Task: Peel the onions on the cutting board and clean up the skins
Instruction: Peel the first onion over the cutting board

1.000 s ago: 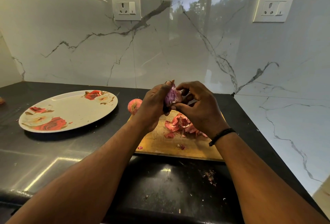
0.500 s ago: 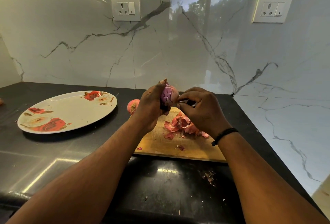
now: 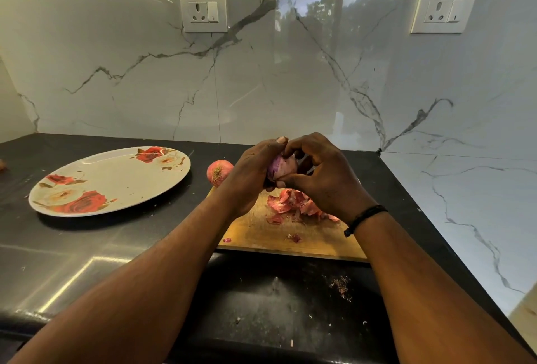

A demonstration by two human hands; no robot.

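Above the wooden cutting board [image 3: 270,236] my left hand [image 3: 250,175] grips a purple, partly peeled onion [image 3: 282,166]. My right hand [image 3: 322,175] curls round the onion's right side, with thumb and fingertips pinching at its top. A heap of pink-red skins [image 3: 293,204] lies on the board under my right hand, and small scraps [image 3: 293,237] lie nearer the front edge. An unpeeled onion [image 3: 218,171] sits at the board's far left corner, partly behind my left hand.
A white plate with red roses [image 3: 116,177] stands on the black counter [image 3: 87,247] left of the board. Skin crumbs [image 3: 340,288] lie on the counter in front of the board. Marble walls close in behind and to the right.
My right hand has moved up from the onion's lower side to its top and now wraps round it. The onion has turned a little in my left hand.
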